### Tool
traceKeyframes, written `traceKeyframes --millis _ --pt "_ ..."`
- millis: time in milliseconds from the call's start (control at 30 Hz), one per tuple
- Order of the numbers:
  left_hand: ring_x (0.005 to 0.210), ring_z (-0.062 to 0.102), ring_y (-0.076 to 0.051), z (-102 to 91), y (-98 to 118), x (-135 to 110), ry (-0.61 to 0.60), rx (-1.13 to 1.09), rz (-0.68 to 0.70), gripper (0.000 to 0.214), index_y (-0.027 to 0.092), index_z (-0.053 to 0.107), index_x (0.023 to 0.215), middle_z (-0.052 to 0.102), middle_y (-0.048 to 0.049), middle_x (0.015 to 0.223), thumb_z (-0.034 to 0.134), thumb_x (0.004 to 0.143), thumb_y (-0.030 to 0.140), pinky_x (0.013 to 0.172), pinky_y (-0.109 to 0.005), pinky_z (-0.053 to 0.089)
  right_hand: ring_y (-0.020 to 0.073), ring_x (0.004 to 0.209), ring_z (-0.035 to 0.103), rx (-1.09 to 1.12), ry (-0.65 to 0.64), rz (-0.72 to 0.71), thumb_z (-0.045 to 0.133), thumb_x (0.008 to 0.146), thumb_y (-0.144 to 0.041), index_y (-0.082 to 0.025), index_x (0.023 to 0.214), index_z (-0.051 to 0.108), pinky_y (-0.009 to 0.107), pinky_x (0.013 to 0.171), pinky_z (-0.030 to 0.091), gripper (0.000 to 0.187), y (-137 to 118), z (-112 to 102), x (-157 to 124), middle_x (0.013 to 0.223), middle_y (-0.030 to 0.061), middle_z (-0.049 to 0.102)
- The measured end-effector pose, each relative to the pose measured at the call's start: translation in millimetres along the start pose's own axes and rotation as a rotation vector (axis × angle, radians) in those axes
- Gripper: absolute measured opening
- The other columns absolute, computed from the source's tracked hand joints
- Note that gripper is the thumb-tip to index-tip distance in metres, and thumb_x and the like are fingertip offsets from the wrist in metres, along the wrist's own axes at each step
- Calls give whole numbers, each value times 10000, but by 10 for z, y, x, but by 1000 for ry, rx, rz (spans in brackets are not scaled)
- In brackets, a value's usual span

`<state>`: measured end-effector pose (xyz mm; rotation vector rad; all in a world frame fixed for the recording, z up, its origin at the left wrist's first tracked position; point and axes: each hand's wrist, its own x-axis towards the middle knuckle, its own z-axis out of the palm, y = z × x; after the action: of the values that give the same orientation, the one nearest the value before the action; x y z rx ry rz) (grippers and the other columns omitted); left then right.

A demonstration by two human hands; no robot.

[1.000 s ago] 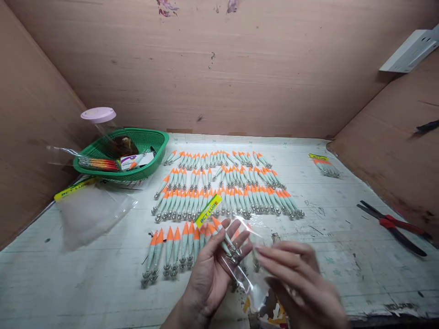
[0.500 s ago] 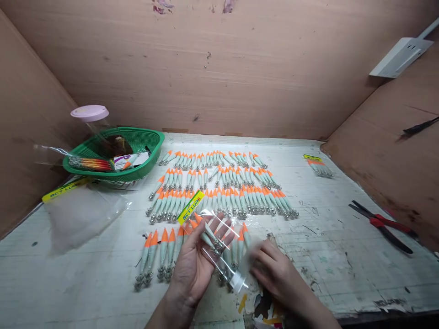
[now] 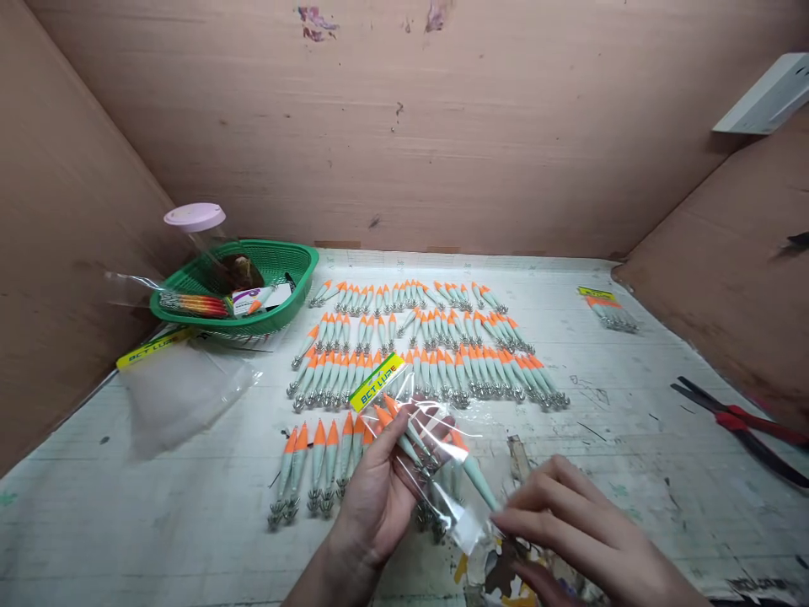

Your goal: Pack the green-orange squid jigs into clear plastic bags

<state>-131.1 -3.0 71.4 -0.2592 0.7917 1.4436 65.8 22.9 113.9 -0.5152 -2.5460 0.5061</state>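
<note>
My left hand (image 3: 372, 506) is closed on a clear plastic bag (image 3: 452, 506), its thumb on top and its palm beneath. A yellow-green "BCT LURE" header (image 3: 377, 382) crosses the bag's far end. A few squid jigs (image 3: 408, 438), orange-nosed with pale green bodies, lie inside. My right hand (image 3: 581, 527) pinches another squid jig (image 3: 479, 479) near its hook end, the orange nose pointing toward the bag. Whether that nose is inside the bag or over it, I cannot tell. Beneath my left hand, a front row of squid jigs (image 3: 319, 459) is partly hidden.
Several rows of squid jigs (image 3: 436, 371) lie behind my hands. A green basket (image 3: 303, 274) at the left holds a pink-lidded jar (image 3: 195, 217) and packed lures. Empty-looking bags (image 3: 183, 392) lie before it. Pliers (image 3: 739, 421) and a filled pack (image 3: 607, 310) lie right.
My right hand, blurred beside the bag before, now shows a squid jig pinched at its hook end against the bag. The view has shifted a little, and the scene sits further right.
</note>
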Motion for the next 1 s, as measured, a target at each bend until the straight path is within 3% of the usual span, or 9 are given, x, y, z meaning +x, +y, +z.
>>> traceKeyframes --millis 100,200,300,467,633,800,1000 --pt "1000 652 -281 13 -29 -33 -10 32 -30 307 96 581 1143 645 -159 1172 567 852 193 832 -386 562 180 784 568 -115 184 -19 538 821 -52 -137 1120 587 318 708 510 315 19 290 78 889 86 673" --pt "958 670 -256 21 -43 -65 4 35 -29 294 75 587 1137 660 -171 1132 533 872 190 824 -364 563 226 905 561 -194 281 -3 530 813 -27 -117 1192 566 372 743 502 391 60 476 37 1074 137 654" --pt "952 673 -238 17 -43 -83 -3 12 -1 271 88 600 1114 679 -154 1093 542 868 183 838 -349 556 245 935 563 -217 363 9 539 806 -22 -123 1219 575 398 760 496 427 48 552 -1 1109 156 634" --pt "972 666 -258 26 -42 -84 20 -37 8 248 121 609 1090 681 -135 1095 557 860 198 868 -393 541 211 852 594 -122 468 46 600 760 23 -142 1163 597 347 687 502 436 -18 600 44 1018 122 670" --pt "1007 651 -259 30 -43 -67 33 -49 36 200 105 636 1013 691 -136 1064 558 859 206 891 -384 530 219 863 585 -135 435 57 570 776 25 -155 1136 621 362 696 494 405 2 588 35 1070 131 658" --pt "992 657 -244 10 -82 -57 -11 10 50 219 98 637 1043 704 -131 1024 560 856 184 909 -371 520 198 795 539 -165 468 62 567 765 51 -146 1128 631 349 664 472 418 29 617 96 906 108 653" --pt "971 665 -271 0 -96 -52 22 9 30 245 59 621 1058 700 -167 1025 557 851 173 872 -390 544 204 820 568 -108 434 15 587 761 23 -152 1065 633 353 694 482 353 21 567 144 927 83 688"
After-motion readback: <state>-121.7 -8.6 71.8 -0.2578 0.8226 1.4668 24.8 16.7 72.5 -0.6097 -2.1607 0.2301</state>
